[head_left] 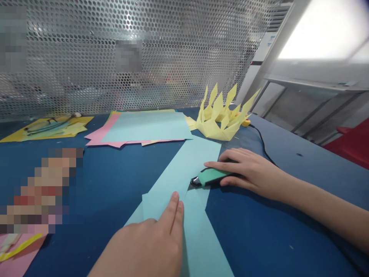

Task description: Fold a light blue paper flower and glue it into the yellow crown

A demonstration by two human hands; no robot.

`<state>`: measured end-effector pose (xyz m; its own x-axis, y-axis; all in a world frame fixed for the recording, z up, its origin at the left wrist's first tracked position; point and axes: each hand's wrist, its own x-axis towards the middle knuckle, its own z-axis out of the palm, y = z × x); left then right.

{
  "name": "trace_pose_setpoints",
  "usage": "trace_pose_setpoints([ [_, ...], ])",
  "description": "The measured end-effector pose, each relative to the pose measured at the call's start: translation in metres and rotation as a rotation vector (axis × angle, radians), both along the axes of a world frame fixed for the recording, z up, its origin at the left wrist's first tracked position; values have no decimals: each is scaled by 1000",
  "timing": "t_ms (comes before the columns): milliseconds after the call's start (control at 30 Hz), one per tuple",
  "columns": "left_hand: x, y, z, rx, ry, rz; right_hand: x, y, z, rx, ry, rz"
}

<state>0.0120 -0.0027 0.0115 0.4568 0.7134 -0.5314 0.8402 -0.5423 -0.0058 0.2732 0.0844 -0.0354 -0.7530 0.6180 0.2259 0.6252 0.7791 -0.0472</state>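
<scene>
A light blue paper strip (184, 161), with overlapping or folded parts, lies on the blue table. My right hand (248, 171) grips a green and black utility knife (215, 175) from the right. The knife's blade tip rests at the paper, just ahead of my left fingertips. My left hand (152, 238) presses the paper from the near side, two fingers stretched out flat on it; its other fingers are mostly hidden. Behind the knife stands a yellow paper crown (220, 127) with tall pointed tips.
A stack of coloured paper sheets (147, 127) lies at the back. Yellow paper scraps (54, 127) with dark cords are at the far left. Pink paper (24, 254) sits near left, beside a blurred-out patch. A perforated metal panel (129, 88) borders the table; a black cable (263, 142) runs at right.
</scene>
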Motion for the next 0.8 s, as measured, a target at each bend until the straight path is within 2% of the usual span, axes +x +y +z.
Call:
trace_pose_setpoints([
  [100,5,13,0,-270,139,4,1,1,0,-10,3,-2],
  [200,7,19,0,-300,164,26,2,2,0,-16,5,-6],
  [300,8,13,6,-277,141,17,1,2,0,-18,7,-14],
  [433,9,1,17,-35,12,48,0,2,-1,-19,11,-16],
  [800,9,0,17,-21,34,11,5,6,-1,7,23,45],
])
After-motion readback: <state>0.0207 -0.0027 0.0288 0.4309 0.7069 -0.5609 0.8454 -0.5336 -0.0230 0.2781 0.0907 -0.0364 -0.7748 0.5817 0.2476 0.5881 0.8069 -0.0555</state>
